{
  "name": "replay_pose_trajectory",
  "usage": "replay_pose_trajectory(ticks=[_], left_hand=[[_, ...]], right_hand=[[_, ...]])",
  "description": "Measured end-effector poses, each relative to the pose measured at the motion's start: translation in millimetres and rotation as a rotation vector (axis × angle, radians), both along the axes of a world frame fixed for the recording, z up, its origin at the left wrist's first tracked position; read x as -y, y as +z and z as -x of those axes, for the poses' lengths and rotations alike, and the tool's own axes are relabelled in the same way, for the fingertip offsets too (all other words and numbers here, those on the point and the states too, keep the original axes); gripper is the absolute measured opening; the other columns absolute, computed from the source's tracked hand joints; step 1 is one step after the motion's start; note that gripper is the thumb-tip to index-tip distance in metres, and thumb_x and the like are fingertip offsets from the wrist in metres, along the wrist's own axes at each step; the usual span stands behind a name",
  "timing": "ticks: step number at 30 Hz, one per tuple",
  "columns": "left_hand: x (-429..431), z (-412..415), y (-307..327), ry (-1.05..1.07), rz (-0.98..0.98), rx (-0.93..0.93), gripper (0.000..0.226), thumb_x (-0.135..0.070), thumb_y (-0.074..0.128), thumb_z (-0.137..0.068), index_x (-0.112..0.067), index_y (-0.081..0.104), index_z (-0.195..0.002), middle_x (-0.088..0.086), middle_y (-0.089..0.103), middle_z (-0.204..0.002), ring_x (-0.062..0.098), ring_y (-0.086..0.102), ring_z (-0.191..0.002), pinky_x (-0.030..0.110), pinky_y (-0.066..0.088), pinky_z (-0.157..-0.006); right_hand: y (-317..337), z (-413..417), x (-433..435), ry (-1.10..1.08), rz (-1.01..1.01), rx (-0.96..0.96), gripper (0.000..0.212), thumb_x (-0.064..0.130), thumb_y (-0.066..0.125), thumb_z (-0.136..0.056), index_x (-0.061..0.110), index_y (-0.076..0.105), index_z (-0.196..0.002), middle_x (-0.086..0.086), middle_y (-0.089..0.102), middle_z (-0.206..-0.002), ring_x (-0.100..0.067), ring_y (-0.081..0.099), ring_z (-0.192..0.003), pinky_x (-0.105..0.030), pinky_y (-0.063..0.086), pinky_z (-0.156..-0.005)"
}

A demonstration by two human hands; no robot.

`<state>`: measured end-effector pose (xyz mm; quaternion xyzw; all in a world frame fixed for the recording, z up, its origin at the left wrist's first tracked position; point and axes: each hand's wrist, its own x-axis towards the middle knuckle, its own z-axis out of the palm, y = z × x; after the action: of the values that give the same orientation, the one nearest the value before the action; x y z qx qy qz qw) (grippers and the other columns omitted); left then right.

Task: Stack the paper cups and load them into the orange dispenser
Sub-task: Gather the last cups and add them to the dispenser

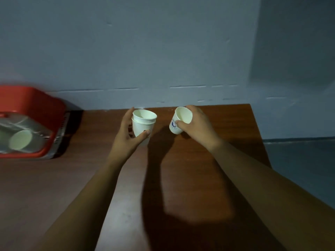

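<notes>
Two white paper cups [143, 125] sit nested, the upper one slightly askew in the lower. Our left hand [126, 136] holds them above the far middle of the brown desk [190, 169], thumb across the front and fingers curled round behind. Just to the right, clear of the pair, a third cup [183, 115] with a blue printed mark is tilted, its mouth toward us. Our right hand [197, 124] pinches it between thumb and fingers. We judge the stacking partly done: the single cup has yet to join the pair. None of the three has reached the orange dispenser [36, 98], which lies at the desk's left edge, well apart from both hands. Though blurred, it shows one cup [20, 139] on its side behind a clear cover; how many more it holds, we cannot tell. The cups look thin, light and easily crushed.
</notes>
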<state>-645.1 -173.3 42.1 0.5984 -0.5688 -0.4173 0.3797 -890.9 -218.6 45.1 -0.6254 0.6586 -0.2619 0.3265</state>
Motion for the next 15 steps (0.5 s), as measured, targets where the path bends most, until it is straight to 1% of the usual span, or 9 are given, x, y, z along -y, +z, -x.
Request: replay_pose_trajectory(ticks=[2, 4, 6, 8, 9, 10, 12, 13, 15], left_hand=[[-15.8, -38.4, 13.8, 0.051, 0.025, 0.022, 0.08, -0.02, 0.079, -0.085, -0.035, 0.033, -0.149, -0.024, 0.054, -0.124, -0.012, 0.058, -0.102, 0.005, 0.044, -0.08], [-31.4, -80.0, 25.5, 0.087, 0.052, 0.069, 0.074, -0.028, 0.081, -0.083, -0.039, 0.038, -0.142, -0.024, 0.057, -0.123, -0.007, 0.058, -0.107, 0.01, 0.046, -0.083], [-45.6, -125.7, 33.5, 0.121, 0.051, 0.091, 0.071, -0.035, 0.083, -0.08, -0.046, 0.04, -0.135, -0.016, 0.061, -0.125, 0.002, 0.061, -0.11, 0.025, 0.052, -0.09], [-58.5, -175.2, 40.2, 0.171, 0.043, 0.089, 0.07, -0.039, 0.083, -0.077, -0.045, 0.041, -0.133, -0.008, 0.064, -0.125, 0.011, 0.063, -0.111, 0.039, 0.055, -0.093], [-64.4, -199.8, 43.0, 0.202, 0.045, 0.078, 0.07, -0.041, 0.082, -0.076, -0.042, 0.041, -0.133, -0.006, 0.064, -0.124, 0.013, 0.064, -0.111, 0.043, 0.055, -0.093], [-69.8, -224.6, 45.2, 0.232, 0.055, 0.072, 0.069, -0.041, 0.082, -0.075, -0.04, 0.042, -0.132, -0.006, 0.065, -0.123, 0.014, 0.064, -0.11, 0.044, 0.056, -0.093], [-78.7, -271.9, 47.8, 0.277, 0.084, 0.085, 0.068, -0.034, 0.082, -0.078, -0.035, 0.042, -0.132, -0.006, 0.064, -0.122, 0.012, 0.063, -0.109, 0.04, 0.055, -0.092], [-82.2, -294.8, 47.6, 0.291, 0.093, 0.097, 0.067, -0.028, 0.082, -0.08, -0.034, 0.041, -0.133, -0.005, 0.062, -0.123, 0.008, 0.062, -0.109, 0.034, 0.055, -0.09], [-86.9, -335.8, 43.7, 0.31, 0.1, 0.114, 0.067, -0.021, 0.082, -0.081, -0.034, 0.039, -0.132, -0.005, 0.06, -0.125, 0.003, 0.06, -0.109, 0.022, 0.051, -0.085]], right_hand=[[20.4, -40.7, -8.0, 0.053, 0.018, 0.002, 0.055, 0.035, 0.075, -0.077, 0.016, 0.054, -0.124, 0.001, 0.055, -0.118, -0.014, 0.05, -0.101, -0.024, 0.036, -0.079], [36.2, -82.6, -15.8, 0.107, 0.04, -0.009, 0.057, 0.032, 0.076, -0.078, 0.013, 0.053, -0.127, -0.002, 0.055, -0.123, -0.018, 0.051, -0.106, -0.025, 0.035, -0.082], [48.0, -125.5, -24.2, 0.156, 0.05, -0.02, 0.059, 0.032, 0.076, -0.079, 0.013, 0.052, -0.129, -0.003, 0.055, -0.125, -0.019, 0.052, -0.109, -0.025, 0.036, -0.082], [55.1, -170.1, -31.3, 0.19, 0.049, -0.016, 0.063, 0.034, 0.075, -0.079, 0.014, 0.05, -0.133, -0.003, 0.054, -0.128, -0.019, 0.052, -0.111, -0.025, 0.037, -0.084], [58.3, -192.5, -34.8, 0.211, 0.053, -0.016, 0.064, 0.035, 0.075, -0.079, 0.015, 0.049, -0.134, -0.003, 0.053, -0.129, -0.019, 0.052, -0.112, -0.026, 0.038, -0.086], [60.9, -215.6, -38.0, 0.231, 0.058, -0.017, 0.065, 0.035, 0.075, -0.079, 0.015, 0.049, -0.134, -0.004, 0.053, -0.13, -0.02, 0.052, -0.113, -0.027, 0.039, -0.087], [64.4, -261.5, -43.6, 0.256, 0.068, -0.017, 0.063, 0.035, 0.075, -0.079, 0.015, 0.05, -0.133, -0.003, 0.053, -0.129, -0.019, 0.051, -0.112, -0.026, 0.038, -0.087], [64.3, -284.7, -46.0, 0.263, 0.07, -0.015, 0.061, 0.035, 0.075, -0.079, 0.016, 0.051, -0.132, -0.002, 0.054, -0.127, -0.019, 0.052, -0.111, -0.026, 0.037, -0.086], [62.7, -328.9, -49.9, 0.277, 0.072, 0.003, 0.058, 0.037, 0.075, -0.077, 0.018, 0.053, -0.128, -0.001, 0.056, -0.123, -0.018, 0.053, -0.109, -0.028, 0.042, -0.085]])
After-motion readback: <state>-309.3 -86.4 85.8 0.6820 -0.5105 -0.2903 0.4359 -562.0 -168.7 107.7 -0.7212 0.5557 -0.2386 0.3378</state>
